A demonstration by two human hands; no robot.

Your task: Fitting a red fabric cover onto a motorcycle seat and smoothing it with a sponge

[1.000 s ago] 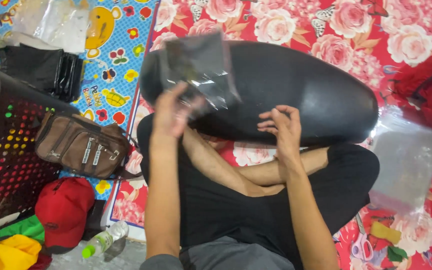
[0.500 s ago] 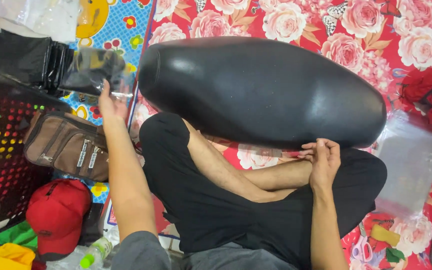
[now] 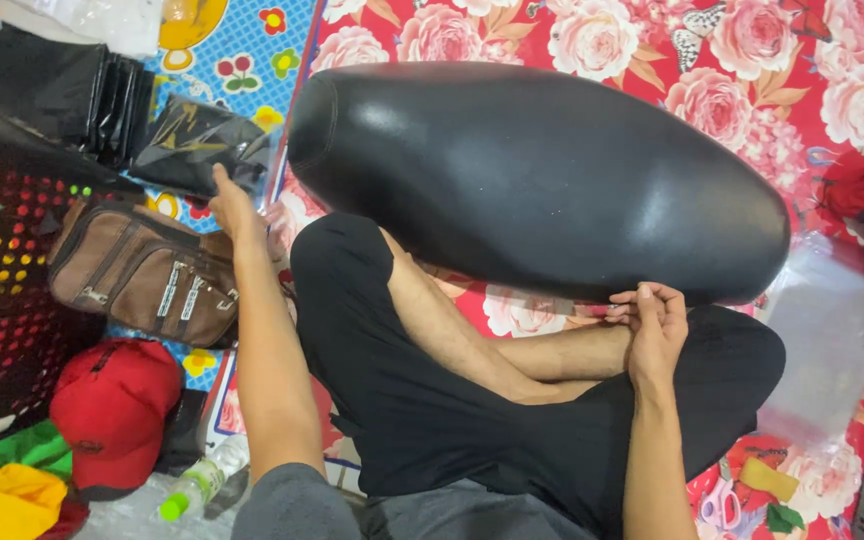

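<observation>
Nearest the camera, the person's crossed legs in black shorts (image 3: 432, 400) fill the lower middle, with both forearms reaching out over them. The right hand (image 3: 655, 325) rests just beyond the right knee, its fingers curled loosely together against the near edge of the large black padded seat (image 3: 542, 170); whether it pinches anything there I cannot tell. The left hand (image 3: 232, 205) stretches out to the far left, and the dark plastic packet (image 3: 200, 145) lies just beyond its fingertips, touching them, with the hand's fingers laid against the packet's near edge rather than clearly wrapped around it. Under that wrist and just to its left sits a brown zipped pouch (image 3: 147, 275), and nearer than the pouch lie a red cap (image 3: 112, 410) and a small clear bottle with a green cap (image 3: 197, 487). Left of the pouch stands a black perforated basket (image 3: 2, 270). Beyond the packet, further from the left hand, a stack of black folded packets (image 3: 52, 90) lies on the blue patterned mat (image 3: 222, 50). Far to the right of the right hand, a clear plastic bag (image 3: 827, 330) lies on the red floral mat (image 3: 752, 60).
</observation>
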